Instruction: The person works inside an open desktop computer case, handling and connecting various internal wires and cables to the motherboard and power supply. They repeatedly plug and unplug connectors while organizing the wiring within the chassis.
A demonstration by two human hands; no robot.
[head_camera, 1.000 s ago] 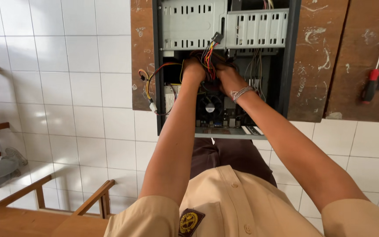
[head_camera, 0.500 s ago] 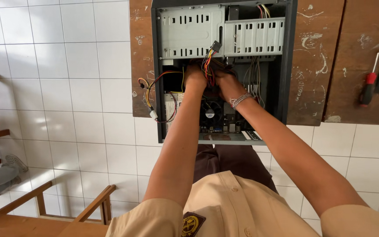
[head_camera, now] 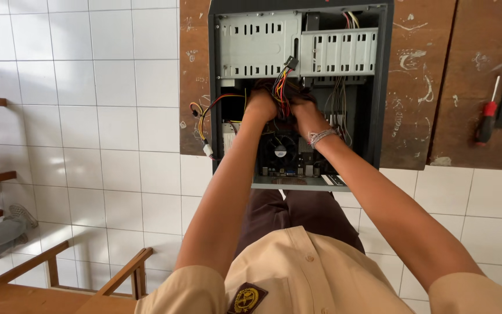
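A bundle of red, yellow and black wires (head_camera: 281, 93) runs between the two hands inside an open computer case (head_camera: 386, 87); its long axis climbs away from the hands toward the far end of the case, ending in a small dark connector (head_camera: 290, 62) that points up and slightly to the right, just beyond the fingertips. The left hand (head_camera: 261, 104) is curled around the bundle from the left side and the right hand (head_camera: 303, 110) grips it from the right, both closed on the wires, knuckles nearly touching; a beaded bracelet (head_camera: 322, 137) sits on the right wrist. Just nearer the person than the hands, a round black cooling fan (head_camera: 280, 150) sits on the board. Beyond the hands are two pale metal drive cages (head_camera: 257, 43), with thin grey cables hanging to the right of the right hand. To the left of the left hand, a loop of red and yellow wire with a white plug (head_camera: 207, 150) spills over the case's edge. The case lies on a scratched brown wooden table (head_camera: 419, 104), and well to the right of the right hand a red-handled screwdriver (head_camera: 487, 119) rests on it. Below the table edge the floor is white tiles (head_camera: 88, 116), with wooden furniture (head_camera: 53, 273) at the left and another person's grey-trousered leg and shoe (head_camera: 7, 227) nearby.
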